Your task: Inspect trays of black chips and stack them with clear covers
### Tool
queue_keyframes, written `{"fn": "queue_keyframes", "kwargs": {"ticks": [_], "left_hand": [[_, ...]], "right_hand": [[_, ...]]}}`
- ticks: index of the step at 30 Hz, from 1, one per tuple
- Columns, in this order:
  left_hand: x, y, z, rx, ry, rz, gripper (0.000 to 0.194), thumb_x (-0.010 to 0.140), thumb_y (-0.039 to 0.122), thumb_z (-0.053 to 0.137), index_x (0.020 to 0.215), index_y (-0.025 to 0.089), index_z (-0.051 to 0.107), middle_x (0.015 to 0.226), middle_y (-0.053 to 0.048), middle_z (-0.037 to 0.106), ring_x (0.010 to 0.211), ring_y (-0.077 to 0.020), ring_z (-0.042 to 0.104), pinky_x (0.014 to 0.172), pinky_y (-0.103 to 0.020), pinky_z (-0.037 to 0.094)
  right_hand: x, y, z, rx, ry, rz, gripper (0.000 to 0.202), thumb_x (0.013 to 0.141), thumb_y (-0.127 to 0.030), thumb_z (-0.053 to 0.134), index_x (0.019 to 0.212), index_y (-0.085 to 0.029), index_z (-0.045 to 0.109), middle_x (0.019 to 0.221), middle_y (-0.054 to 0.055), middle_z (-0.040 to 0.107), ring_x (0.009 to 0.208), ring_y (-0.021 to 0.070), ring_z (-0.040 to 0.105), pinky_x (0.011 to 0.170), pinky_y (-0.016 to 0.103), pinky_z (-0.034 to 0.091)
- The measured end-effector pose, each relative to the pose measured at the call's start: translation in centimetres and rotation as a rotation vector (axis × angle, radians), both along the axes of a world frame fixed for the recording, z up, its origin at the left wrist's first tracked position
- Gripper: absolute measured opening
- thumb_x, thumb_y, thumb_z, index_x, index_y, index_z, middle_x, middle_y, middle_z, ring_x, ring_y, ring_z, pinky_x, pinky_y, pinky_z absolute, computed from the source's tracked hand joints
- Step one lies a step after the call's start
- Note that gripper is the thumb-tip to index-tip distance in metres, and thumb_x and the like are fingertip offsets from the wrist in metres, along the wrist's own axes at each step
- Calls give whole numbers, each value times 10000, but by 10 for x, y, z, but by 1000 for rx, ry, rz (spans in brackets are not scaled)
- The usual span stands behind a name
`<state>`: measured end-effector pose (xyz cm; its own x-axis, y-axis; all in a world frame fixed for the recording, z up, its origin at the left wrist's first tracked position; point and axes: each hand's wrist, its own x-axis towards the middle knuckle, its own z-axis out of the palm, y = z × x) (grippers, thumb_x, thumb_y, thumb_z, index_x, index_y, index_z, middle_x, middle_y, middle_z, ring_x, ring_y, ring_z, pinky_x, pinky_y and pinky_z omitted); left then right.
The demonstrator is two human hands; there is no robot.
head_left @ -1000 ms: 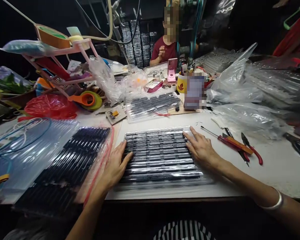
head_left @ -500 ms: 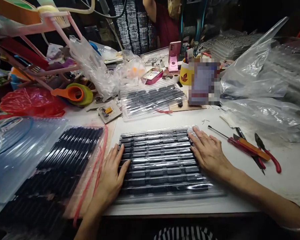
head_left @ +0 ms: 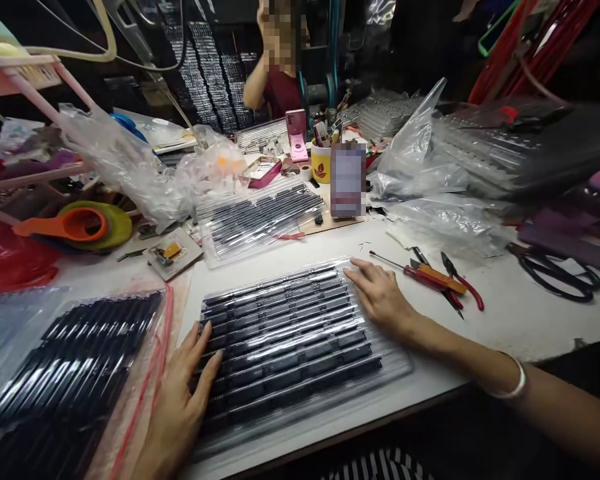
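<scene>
In front of me lies a clear plastic tray filled with rows of slim black parts, which look like electronic chips or connectors. My left hand rests on its left edge, thumb and fingers spread apart. On the upper right edge of the tray lies my right hand, its fingers stretched out toward the rows. Neither hand is wrapped round anything. To the left is another batch of black parts under clear plastic, with a pink-red cord running along its right side.
Behind the tray lies a smaller filled tray. Right of my right hand are a screwdriver, red-handled pliers and black scissors. A phone stands near a yellow cup. Another person is at the back.
The view has swung right, so things sit further left and the scissors show. Both hands stay at the tray's edges. The other person's raised arm shows more fully.
</scene>
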<state>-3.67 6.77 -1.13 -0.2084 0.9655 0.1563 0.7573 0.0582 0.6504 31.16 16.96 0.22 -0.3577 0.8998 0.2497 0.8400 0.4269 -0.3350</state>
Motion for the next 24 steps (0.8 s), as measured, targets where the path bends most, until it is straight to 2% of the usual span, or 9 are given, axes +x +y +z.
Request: {"fn": "queue_keyframes", "kwargs": {"ticks": [2, 6, 8, 11, 14, 17, 19, 22, 24], "left_hand": [[-1, 3, -5, -4, 78, -27, 615, 866, 525, 438, 1374, 178, 454, 1468, -119, 404, 1356, -271, 354, 1132, -499, 243], [5, 4, -4, -11, 200, -36, 669, 884, 541, 353, 1386, 104, 425, 1457, -178, 400, 1352, -308, 351, 1116, -534, 256], [13, 0, 1, 43, 229, 17, 612, 896, 508, 351, 1328, 102, 500, 1383, -174, 498, 1298, -294, 437, 1101, -499, 310], [19, -11, 10, 142, 249, 91, 502, 911, 430, 368, 1206, 100, 606, 1222, -153, 636, 1178, -257, 562, 1073, -427, 377], [9, -30, 15, 92, 261, 6, 476, 903, 414, 398, 1232, 130, 592, 1250, -117, 627, 1191, -248, 555, 1065, -404, 392], [-8, -61, 16, 5, 263, -211, 438, 911, 346, 413, 1332, 259, 500, 1350, -19, 557, 1262, -207, 487, 1070, -364, 385], [-13, -85, 14, -4, 281, -313, 472, 930, 240, 338, 1388, 330, 408, 1398, 17, 507, 1307, -184, 431, 1082, -352, 362], [-9, -116, 5, 36, 388, -349, 601, 907, 109, 230, 1454, 357, 257, 1423, -6, 479, 1347, -191, 371, 1098, -397, 309], [-2, -127, -4, 76, 489, -345, 640, 890, 96, 262, 1476, 343, 192, 1416, -38, 487, 1352, -216, 363, 1095, -433, 279]], "right_hand": [[-6, 1, 1, 5, -149, 40, 439, 874, -89, 377, 1285, -60, 527, 1391, 209, 458, 1167, 346, 489, 914, 532, 401], [-10, 6, 3, -35, -184, 109, 511, 808, 0, 358, 1302, 11, 489, 1439, 236, 387, 1241, 359, 447, 963, 523, 390], [-8, 10, 2, -62, -170, 123, 510, 842, -25, 334, 1337, -9, 457, 1462, 224, 352, 1308, 339, 393, 992, 513, 391], [0, 7, 0, -96, -119, 139, 478, 938, -193, 326, 1401, -92, 392, 1501, 167, 300, 1364, 294, 327, 1011, 500, 408], [13, -12, -3, -98, -34, 156, 472, 960, -285, 328, 1393, -114, 411, 1512, 140, 285, 1381, 252, 294, 1042, 453, 403], [35, -41, -6, -85, 188, 165, 434, 955, -237, 333, 1340, -102, 482, 1469, 142, 377, 1352, 202, 357, 1102, 384, 340], [54, -61, -4, -108, 275, 203, 440, 937, -171, 333, 1351, -137, 478, 1458, 111, 405, 1341, 187, 376, 1116, 379, 319], [84, -89, 7, -181, 136, 317, 582, 886, -77, 337, 1449, -223, 333, 1516, 53, 303, 1375, 188, 308, 1109, 391, 330], [99, -104, 16, -204, -23, 396, 709, 841, -44, 378, 1496, -230, 183, 1547, 59, 207, 1394, 205, 257, 1105, 402, 332]]}}
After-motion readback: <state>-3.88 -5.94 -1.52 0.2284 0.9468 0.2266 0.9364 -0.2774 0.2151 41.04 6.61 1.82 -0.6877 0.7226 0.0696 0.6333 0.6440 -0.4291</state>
